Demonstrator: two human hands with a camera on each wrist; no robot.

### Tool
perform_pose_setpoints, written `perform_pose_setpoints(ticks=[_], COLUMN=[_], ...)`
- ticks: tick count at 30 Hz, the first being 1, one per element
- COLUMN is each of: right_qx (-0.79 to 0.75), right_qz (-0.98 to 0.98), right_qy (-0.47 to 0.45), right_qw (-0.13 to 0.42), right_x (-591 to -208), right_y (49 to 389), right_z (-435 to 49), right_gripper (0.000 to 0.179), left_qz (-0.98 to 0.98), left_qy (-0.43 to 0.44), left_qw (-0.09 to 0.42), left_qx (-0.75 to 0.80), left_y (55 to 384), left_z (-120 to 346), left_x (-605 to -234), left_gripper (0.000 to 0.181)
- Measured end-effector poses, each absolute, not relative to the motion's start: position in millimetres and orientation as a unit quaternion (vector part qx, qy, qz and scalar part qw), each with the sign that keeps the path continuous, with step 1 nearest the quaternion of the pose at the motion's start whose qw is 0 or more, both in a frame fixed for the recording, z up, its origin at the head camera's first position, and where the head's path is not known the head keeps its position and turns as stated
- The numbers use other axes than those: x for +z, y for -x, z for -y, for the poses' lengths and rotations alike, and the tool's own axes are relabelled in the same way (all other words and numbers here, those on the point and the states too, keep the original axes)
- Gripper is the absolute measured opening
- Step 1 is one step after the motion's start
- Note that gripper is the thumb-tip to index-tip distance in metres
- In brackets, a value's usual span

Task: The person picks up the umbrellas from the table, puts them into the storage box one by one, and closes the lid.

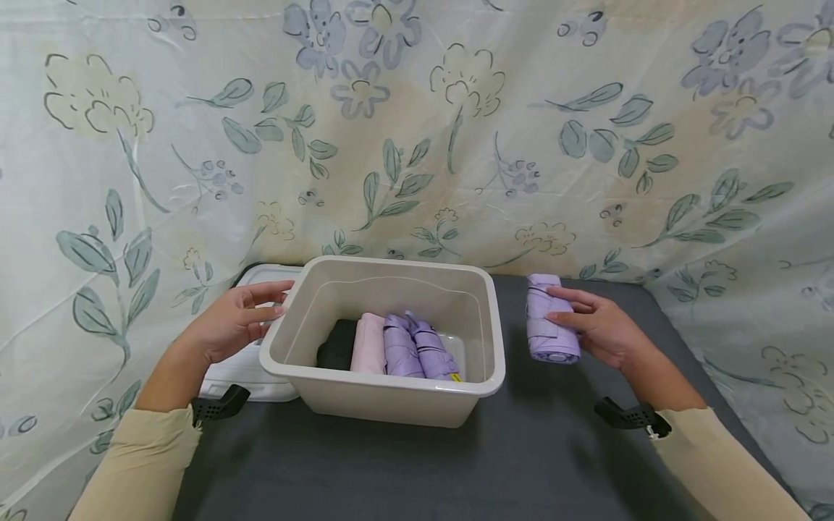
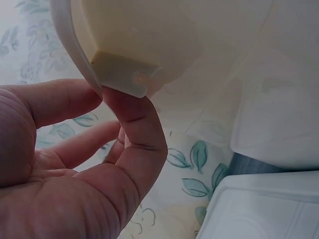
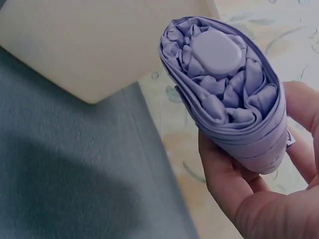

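Observation:
In my right hand (image 1: 602,329) is a folded lavender umbrella (image 1: 547,325), gripped between thumb and fingers above the table, to the right of a beige storage bin (image 1: 397,404). The right wrist view shows the end of this umbrella (image 3: 219,94), with gathered fabric around a smooth oval cap. My left hand (image 1: 228,318) pinches the bin's left rim, thumb on one side and a bent finger under the lip (image 2: 122,92). Inside the bin, side by side, lie a black bundle (image 1: 337,346), a pink bundle (image 1: 368,344) and two lavender folded umbrellas (image 1: 402,349).
Partly behind and under the bin's left side lies a white lid (image 1: 250,376). The dark grey table (image 1: 365,470) runs back to a hanging cloth (image 1: 417,130) printed with flowers and leaves, which also borders both sides. Each wrist wears a black band (image 1: 221,405).

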State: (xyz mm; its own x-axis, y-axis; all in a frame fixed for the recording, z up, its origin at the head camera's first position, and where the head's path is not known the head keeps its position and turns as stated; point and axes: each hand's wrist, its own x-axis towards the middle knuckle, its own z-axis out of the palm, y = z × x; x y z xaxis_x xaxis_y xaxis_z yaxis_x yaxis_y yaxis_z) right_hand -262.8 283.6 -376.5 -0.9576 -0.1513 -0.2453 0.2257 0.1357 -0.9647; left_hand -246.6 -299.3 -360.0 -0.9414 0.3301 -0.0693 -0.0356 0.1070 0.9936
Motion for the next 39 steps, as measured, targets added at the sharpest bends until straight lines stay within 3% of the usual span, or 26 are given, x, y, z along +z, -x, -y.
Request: perform_pose_setpoints(ticks=[10, 26, 39], right_qx=[-0.679, -0.68, -0.686], right_qz=[-0.719, -0.718, -0.696], right_qy=[0.0, 0.023, 0.046], right_qw=[0.149, 0.15, 0.205], right_x=[-355, -313, -297], right_y=[247, 236, 244], right_z=[-271, -227, -178], right_gripper=[0.066, 0.072, 0.068], left_qz=[-0.726, -0.723, -0.724], left_qy=[-0.102, -0.105, -0.11], left_qw=[0.142, 0.146, 0.148], left_qx=[0.665, 0.668, 0.665], left_y=[247, 248, 246], left_z=[299, 301, 302], left_x=[-360, -359, -358], left_gripper=[0.051, 0.052, 0.05])
